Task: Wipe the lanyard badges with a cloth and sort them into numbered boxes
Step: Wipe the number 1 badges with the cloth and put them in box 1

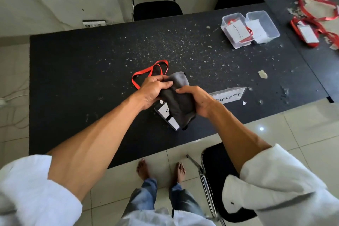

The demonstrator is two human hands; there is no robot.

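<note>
- We see both hands meeting over the middle of the dark surface [73, 79], which is scattered with pale flecks.
- Our left hand [156, 88] has its grip curled round the upper part of a dark grey cloth [176, 102], thumb on top of the fabric.
- Our right hand [194, 99] has its grip closed on the cloth's right edge, fingers wrapped over it.
- The badge [167, 114], a white card in a clear holder, sits under the cloth, and only its lower left part peeks out. We cannot tell whether it rests on the surface or is lifted off it.
- Its red lanyard [148, 73] loops out from behind the left hand and lies on the surface just beyond.
- A name plate [227, 94] with handwritten letters lies just right of the right hand.
- Far right on the surface stands a clear box marked 1 [236, 30] with a red strap inside, and a second clear box [264, 24] touches its right side.
- More red lanyard badges [310, 31] lie on the adjoining surface at the upper right, well apart from the hands.
- A black chair [220, 170] stands near our right arm, and another chair [156, 8] stands on the far side.
</note>
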